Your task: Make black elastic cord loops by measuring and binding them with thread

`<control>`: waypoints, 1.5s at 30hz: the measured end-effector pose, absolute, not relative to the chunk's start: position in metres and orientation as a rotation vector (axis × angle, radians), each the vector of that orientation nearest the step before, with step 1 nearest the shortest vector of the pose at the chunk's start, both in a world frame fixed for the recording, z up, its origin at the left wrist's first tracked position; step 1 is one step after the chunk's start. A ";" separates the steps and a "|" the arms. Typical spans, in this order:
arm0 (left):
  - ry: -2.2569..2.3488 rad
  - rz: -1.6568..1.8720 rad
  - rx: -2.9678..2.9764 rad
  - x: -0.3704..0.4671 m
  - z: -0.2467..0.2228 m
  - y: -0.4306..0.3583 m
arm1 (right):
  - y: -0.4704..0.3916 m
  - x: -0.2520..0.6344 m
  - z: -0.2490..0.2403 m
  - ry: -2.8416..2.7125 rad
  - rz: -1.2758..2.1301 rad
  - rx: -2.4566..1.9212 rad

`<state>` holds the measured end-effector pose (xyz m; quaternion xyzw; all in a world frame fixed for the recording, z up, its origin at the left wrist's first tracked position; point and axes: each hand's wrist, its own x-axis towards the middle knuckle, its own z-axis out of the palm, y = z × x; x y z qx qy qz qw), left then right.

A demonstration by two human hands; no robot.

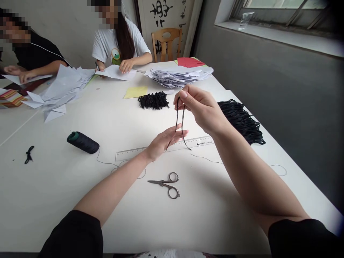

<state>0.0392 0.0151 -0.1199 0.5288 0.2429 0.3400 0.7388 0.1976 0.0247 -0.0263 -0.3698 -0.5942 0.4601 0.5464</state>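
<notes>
Between the thumb and fingers of my right hand (197, 105) is a black cord (183, 123), folded over so that its two ends hang down. My left hand (163, 141) is beside the hanging ends, palm turned inward and fingers stretched out; one strand passes in front of it. Beneath both hands lies a clear ruler (131, 154), partly covered by my left hand. A pair of metal scissors (168, 183) rests nearer to me, its blades pointing left. Left of the ruler, a spool of black thread (83, 142) lies on its side, with a loose thread trailing right.
A black cord bundle (153, 100) lies beyond my hands, and a larger bundle (242, 122) sits right. A small knotted cord (29, 154) is far left. Paper stacks (178, 76) and yellow paper (135, 92) lie farther back. Two people handle paper across the table (120, 222).
</notes>
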 end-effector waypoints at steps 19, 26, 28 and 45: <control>0.455 0.538 0.950 0.047 -0.131 0.001 | 0.038 0.194 -0.038 -1.211 1.203 -0.907; 0.443 0.487 0.928 0.046 -0.130 0.001 | 0.042 0.197 -0.041 -1.103 1.227 -0.928; 0.434 0.461 0.917 0.046 -0.129 0.001 | 0.043 0.198 -0.041 -1.057 1.238 -0.939; 0.666 0.430 0.899 0.046 -0.127 -0.001 | 0.048 0.201 -0.035 -0.955 1.326 -0.876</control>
